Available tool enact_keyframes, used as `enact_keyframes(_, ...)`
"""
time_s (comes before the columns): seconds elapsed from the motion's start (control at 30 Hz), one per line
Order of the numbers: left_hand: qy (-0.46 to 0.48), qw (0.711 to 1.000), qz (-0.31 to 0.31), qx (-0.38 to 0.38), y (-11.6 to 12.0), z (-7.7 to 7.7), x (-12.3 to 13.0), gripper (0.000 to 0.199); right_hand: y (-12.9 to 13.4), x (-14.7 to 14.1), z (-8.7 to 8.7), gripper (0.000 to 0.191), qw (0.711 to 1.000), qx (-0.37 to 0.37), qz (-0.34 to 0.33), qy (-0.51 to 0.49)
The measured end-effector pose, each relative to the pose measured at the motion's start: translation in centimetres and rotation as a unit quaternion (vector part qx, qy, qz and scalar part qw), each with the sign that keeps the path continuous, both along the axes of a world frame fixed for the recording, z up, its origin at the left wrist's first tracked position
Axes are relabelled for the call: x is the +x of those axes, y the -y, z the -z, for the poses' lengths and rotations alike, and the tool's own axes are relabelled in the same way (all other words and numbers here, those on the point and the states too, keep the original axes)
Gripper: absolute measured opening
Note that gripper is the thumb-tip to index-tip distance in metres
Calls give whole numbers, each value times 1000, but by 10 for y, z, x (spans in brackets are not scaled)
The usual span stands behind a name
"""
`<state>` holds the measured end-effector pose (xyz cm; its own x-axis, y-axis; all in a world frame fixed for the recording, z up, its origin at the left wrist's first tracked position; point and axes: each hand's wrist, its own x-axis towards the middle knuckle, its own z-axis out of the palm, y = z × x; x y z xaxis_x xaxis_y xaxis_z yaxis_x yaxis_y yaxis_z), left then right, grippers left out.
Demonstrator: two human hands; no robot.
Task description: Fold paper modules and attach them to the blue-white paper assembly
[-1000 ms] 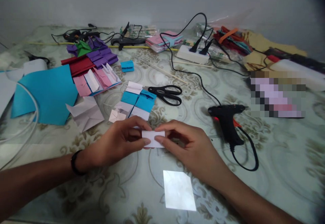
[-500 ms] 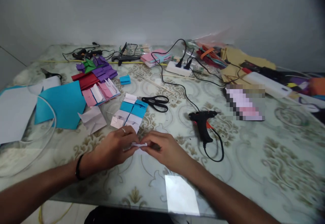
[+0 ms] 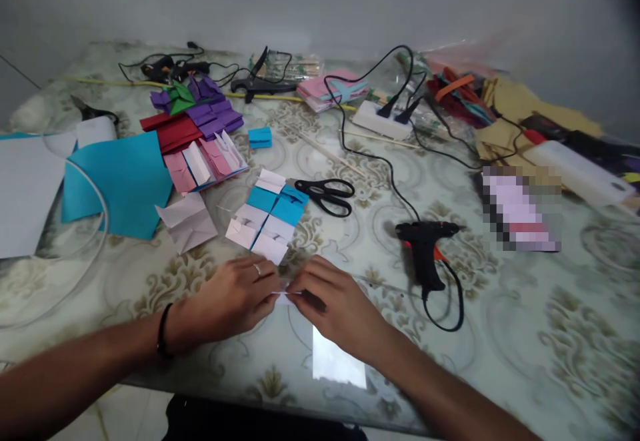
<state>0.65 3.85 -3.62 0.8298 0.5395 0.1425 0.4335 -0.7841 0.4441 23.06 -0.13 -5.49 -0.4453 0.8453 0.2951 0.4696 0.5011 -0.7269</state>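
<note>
Between my two hands is a small piece of white paper (image 3: pixel 284 299), mostly hidden by the fingers. My left hand (image 3: pixel 231 297), with a ring and a black wristband, pinches its left end. The fingers of my right hand (image 3: pixel 333 304) are closed on its right end. Just beyond my fingertips lies a block of folded white and blue paper pieces (image 3: pixel 270 217). Black-handled scissors (image 3: pixel 327 195) rest against its right side. A creased white paper square (image 3: pixel 187 223) lies to the left.
A black glue gun (image 3: pixel 425 254) lies to the right, its cord running to a white power strip (image 3: pixel 383 121). Blue paper (image 3: pixel 120 187) and folded pink paper (image 3: pixel 215 159) are at left. Thin sticks (image 3: pixel 333 154) and a small blue folded piece (image 3: pixel 260 137) lie farther back.
The camera view has shifted, so the tabletop things appear displaced. My hands still grip the white paper close to the table, with the fingers slightly rearranged.
</note>
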Motion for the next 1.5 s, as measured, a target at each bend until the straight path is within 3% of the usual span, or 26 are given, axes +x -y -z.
enact_keyframes(0.17, 33, 998, 2, -46, -2, 6, -2, 18, -2, 0, 0, 19, 1000, -12, -10, 5)
enact_keyframes(0.37, 48, 998, 8, -49, -4, 4, 0, 23, 0, -2, 2, 7, 1000, -5, 1, 3)
enact_keyframes(0.6, 23, 998, 29, -59, -5, 3, 1, 20, 0, -6, 2, 20, 1000, 9, -4, -5)
enact_keyframes(1.0, 41, 998, 11, -45, -8, 0, -1, 22, -12, 18, -18, 16, 998, -57, 24, -19)
enact_keyframes(1.2, 63, 997, 17, -26, -7, 8, -2, 14, -4, 2, -8, 10, 1000, -10, -7, 8)
enact_keyframes(1.5, 128, 992, 5, -22, 0, 12, 2, 17, -1, -10, -1, 13, 997, 67, 19, 36)
